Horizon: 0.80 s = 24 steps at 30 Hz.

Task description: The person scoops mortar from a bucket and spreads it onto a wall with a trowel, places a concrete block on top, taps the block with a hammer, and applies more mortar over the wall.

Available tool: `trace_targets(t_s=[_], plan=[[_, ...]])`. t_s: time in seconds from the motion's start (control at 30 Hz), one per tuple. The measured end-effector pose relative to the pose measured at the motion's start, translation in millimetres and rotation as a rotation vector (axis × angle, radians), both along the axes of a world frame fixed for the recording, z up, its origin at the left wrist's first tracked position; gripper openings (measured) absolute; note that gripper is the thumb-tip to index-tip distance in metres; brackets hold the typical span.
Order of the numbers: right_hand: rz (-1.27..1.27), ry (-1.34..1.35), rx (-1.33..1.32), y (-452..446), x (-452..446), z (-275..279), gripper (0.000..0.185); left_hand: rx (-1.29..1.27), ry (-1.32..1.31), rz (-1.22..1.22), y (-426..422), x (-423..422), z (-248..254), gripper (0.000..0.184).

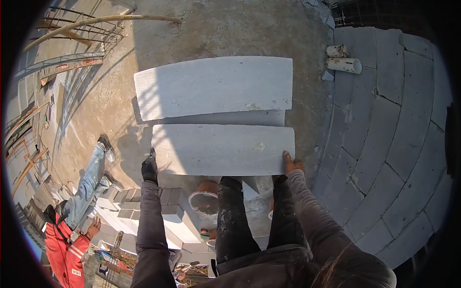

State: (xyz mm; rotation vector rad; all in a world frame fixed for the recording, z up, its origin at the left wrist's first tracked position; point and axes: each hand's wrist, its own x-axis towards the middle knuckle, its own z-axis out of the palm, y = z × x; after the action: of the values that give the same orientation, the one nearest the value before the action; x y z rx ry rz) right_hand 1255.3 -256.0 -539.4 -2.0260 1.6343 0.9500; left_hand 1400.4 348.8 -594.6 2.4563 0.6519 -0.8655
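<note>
A long pale aerated concrete block [225,150] lies across the front of my body in the head view. My left hand [150,167], in a dark glove, grips its left end with the thumb on top. At the right end my right hand [293,163] is closed around the near corner, thumb on the upper face. The fingers of both hands are partly hidden under the block. Just beyond it lies a second pale block [216,89], with part of another block showing in the gap between them.
A wall of pale blocks [379,120] rises on the right, with two whitish cylinders [344,66] beside it. Near my legs stands an orange-brown bucket [204,198]. Stacked blocks [168,204] sit to the left. Another person in a red top [65,254] is at lower left.
</note>
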Motion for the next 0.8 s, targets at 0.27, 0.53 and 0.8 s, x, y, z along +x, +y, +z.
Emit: trace_targets(t_s=[0.27, 0.53, 0.8], plan=[[0.291, 0.149, -0.032, -30, 107, 67, 0.093, 0.294, 0.012, -0.15, -76, 97, 71, 0.075], [1.062, -0.212, -0.001, 58, 165, 122, 0.106, 0.253, -0.136, 0.181, -107, 92, 69, 0.078], [1.467, -0.18, 0.173, 154, 193, 93, 0.071, -0.192, -0.465, 0.509, -107, -97, -7, 0.057]])
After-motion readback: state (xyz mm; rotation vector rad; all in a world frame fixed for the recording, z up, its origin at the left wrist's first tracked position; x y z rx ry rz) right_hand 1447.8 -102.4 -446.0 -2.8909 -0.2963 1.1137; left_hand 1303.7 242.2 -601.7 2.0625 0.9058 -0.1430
